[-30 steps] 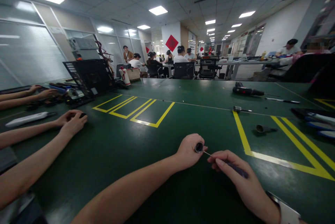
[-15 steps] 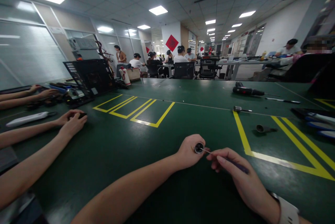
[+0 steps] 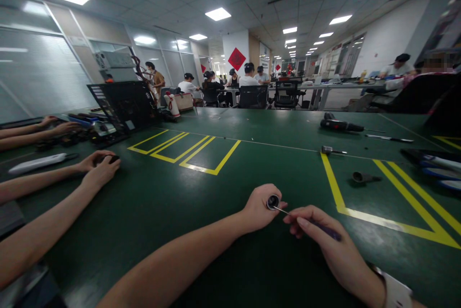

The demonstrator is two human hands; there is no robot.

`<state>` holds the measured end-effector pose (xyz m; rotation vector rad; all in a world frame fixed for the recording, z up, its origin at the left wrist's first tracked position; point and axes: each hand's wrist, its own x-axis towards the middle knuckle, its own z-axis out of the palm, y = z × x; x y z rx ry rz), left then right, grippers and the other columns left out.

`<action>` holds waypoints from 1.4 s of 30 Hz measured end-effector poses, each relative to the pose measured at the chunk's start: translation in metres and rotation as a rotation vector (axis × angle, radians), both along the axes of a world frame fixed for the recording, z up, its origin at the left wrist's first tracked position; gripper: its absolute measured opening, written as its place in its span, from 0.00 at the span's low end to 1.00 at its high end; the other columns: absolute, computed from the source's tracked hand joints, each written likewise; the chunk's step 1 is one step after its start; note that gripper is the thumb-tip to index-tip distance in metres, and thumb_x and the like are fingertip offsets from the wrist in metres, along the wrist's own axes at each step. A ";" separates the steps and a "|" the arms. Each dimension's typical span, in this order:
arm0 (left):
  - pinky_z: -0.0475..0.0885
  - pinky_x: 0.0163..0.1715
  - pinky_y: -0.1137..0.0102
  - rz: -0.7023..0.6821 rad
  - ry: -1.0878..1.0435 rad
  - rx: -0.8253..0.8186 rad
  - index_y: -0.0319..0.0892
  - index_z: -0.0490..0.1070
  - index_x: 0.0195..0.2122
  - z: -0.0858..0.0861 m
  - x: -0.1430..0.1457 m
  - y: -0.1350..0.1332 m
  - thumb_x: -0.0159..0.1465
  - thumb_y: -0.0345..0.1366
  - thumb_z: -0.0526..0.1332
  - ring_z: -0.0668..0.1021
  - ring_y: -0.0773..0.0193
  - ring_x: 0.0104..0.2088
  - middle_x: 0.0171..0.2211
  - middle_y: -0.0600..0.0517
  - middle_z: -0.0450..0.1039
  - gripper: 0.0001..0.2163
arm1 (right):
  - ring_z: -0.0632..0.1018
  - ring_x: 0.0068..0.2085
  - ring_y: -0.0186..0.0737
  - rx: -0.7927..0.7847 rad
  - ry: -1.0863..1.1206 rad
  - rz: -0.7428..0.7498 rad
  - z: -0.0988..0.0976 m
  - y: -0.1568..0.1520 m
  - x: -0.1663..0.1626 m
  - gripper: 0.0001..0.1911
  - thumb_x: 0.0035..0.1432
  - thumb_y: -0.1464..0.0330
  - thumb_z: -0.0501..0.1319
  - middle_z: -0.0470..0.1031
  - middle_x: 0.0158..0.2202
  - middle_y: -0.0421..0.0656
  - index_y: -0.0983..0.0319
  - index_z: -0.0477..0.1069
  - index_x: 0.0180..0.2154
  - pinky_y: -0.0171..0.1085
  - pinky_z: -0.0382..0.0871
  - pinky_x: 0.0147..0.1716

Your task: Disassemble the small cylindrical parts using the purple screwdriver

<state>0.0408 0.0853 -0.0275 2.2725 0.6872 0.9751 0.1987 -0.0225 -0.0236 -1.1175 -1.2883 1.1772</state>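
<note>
Two hands, lower centre of frame, head view. Left hand (image 3: 260, 209) grip clenched round small round black part (image 3: 272, 201), resting on green desk (image 3: 201, 202). Right hand (image 3: 324, 250) grip pinching slim screwdriver (image 3: 329, 233), tip touching part's opening.

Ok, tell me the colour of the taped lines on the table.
Yellow taped lines on the dark green table; head view.
</note>
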 end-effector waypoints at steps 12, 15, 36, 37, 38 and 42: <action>0.63 0.27 0.74 -0.016 0.093 0.044 0.40 0.63 0.24 -0.002 0.000 0.001 0.57 0.32 0.61 0.67 0.69 0.25 0.24 0.55 0.64 0.08 | 0.75 0.36 0.43 0.009 -0.107 -0.076 0.006 -0.003 -0.001 0.12 0.57 0.60 0.59 0.76 0.34 0.43 0.59 0.76 0.36 0.41 0.68 0.36; 0.63 0.27 0.74 -0.021 0.106 0.055 0.40 0.63 0.24 -0.003 0.000 0.001 0.58 0.33 0.61 0.67 0.69 0.26 0.25 0.55 0.64 0.08 | 0.75 0.36 0.43 0.018 -0.091 -0.073 0.006 -0.002 -0.001 0.11 0.57 0.61 0.59 0.76 0.34 0.43 0.59 0.76 0.35 0.42 0.68 0.37; 0.64 0.27 0.74 -0.007 0.091 -0.012 0.39 0.64 0.24 0.000 -0.001 0.001 0.58 0.37 0.62 0.67 0.70 0.25 0.24 0.56 0.64 0.10 | 0.75 0.36 0.43 0.031 -0.036 -0.081 0.001 -0.003 0.002 0.12 0.58 0.61 0.58 0.77 0.35 0.45 0.60 0.75 0.36 0.42 0.68 0.36; 0.64 0.27 0.74 -0.006 0.096 -0.016 0.39 0.64 0.25 0.000 -0.001 0.001 0.58 0.37 0.62 0.67 0.70 0.26 0.24 0.56 0.64 0.09 | 0.75 0.36 0.43 0.036 -0.042 -0.078 0.001 -0.003 0.002 0.12 0.58 0.60 0.58 0.77 0.35 0.45 0.60 0.75 0.36 0.42 0.68 0.36; 0.64 0.27 0.75 -0.005 0.099 -0.020 0.39 0.64 0.25 0.000 -0.001 0.001 0.58 0.37 0.62 0.68 0.70 0.26 0.24 0.56 0.64 0.09 | 0.75 0.36 0.43 0.039 -0.047 -0.070 0.001 -0.003 0.001 0.12 0.58 0.60 0.58 0.77 0.35 0.45 0.60 0.75 0.36 0.43 0.68 0.36; 0.63 0.26 0.75 -0.012 0.090 -0.021 0.39 0.64 0.24 -0.001 -0.001 0.001 0.57 0.37 0.63 0.67 0.70 0.25 0.24 0.56 0.64 0.10 | 0.75 0.37 0.43 0.035 -0.081 -0.034 0.004 -0.004 -0.001 0.12 0.58 0.60 0.58 0.76 0.35 0.45 0.60 0.75 0.35 0.42 0.68 0.37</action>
